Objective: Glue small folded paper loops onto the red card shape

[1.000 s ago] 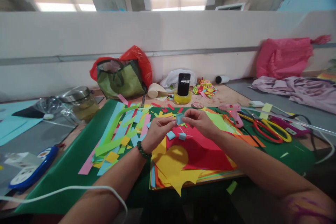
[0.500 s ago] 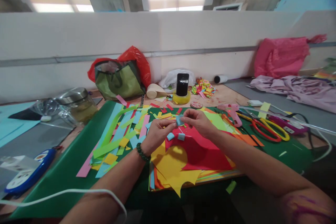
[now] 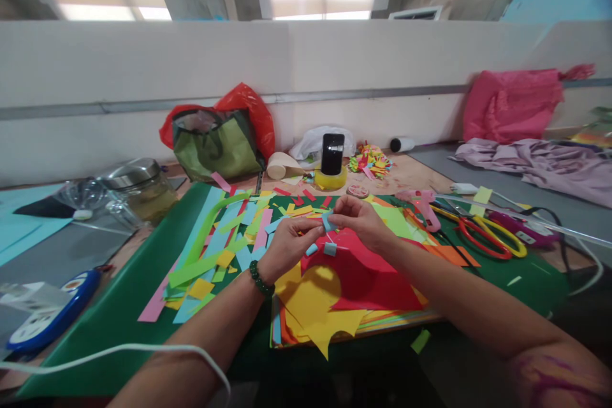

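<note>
Your left hand (image 3: 290,241) and right hand (image 3: 364,225) pinch small blue paper (image 3: 327,221) between fingertips (red sheet (image 3: 373,279) lies below).

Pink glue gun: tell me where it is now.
In the head view, the pink glue gun lies right of centre, between the right hand and the red and yellow scissor handles.

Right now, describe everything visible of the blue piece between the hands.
The blue piece is small, light blue and looks like thin paper. It sits tilted between the fingertips of the left hand and right hand, near the red sheet's far edge. Fingers hide part; I cannot tell its full shape.
</note>
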`<move>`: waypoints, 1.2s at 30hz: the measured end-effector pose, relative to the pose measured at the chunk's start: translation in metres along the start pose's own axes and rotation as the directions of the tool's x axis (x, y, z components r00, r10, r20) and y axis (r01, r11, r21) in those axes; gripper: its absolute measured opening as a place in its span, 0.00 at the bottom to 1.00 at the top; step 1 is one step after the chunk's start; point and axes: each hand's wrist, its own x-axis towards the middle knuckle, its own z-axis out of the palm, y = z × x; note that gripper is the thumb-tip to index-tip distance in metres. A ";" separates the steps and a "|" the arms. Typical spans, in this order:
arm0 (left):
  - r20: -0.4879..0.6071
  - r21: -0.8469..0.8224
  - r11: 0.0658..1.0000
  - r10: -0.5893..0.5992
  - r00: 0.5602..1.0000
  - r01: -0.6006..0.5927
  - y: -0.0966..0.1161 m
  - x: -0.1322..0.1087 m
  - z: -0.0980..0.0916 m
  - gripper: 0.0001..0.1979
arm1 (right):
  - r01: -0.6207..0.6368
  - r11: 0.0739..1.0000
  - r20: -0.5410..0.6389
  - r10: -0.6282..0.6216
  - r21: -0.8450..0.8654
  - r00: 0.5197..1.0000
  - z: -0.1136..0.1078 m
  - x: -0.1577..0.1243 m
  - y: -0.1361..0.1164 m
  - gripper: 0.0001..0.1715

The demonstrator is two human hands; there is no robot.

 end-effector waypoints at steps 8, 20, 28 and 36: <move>-0.059 -0.076 0.994 -0.084 0.995 0.079 0.002 0.001 0.000 0.11 | 0.167 0.965 0.030 -0.164 -0.203 0.986 0.003 -0.005 0.003 0.18; 0.194 -0.362 0.921 -0.078 0.978 0.145 0.000 0.001 0.000 0.31 | 0.290 0.931 0.119 -0.269 -0.221 0.956 0.008 -0.014 -0.007 0.16; 0.346 -0.273 0.902 -0.232 0.909 0.334 -0.003 0.009 -0.018 0.15 | 0.352 0.922 -0.271 -0.384 -0.161 0.883 -0.018 0.009 -0.009 0.20; -0.171 0.041 0.935 -0.342 0.924 0.354 -0.010 0.021 -0.075 0.11 | 0.049 0.951 -0.156 -0.100 -0.306 0.983 -0.047 0.035 0.011 0.18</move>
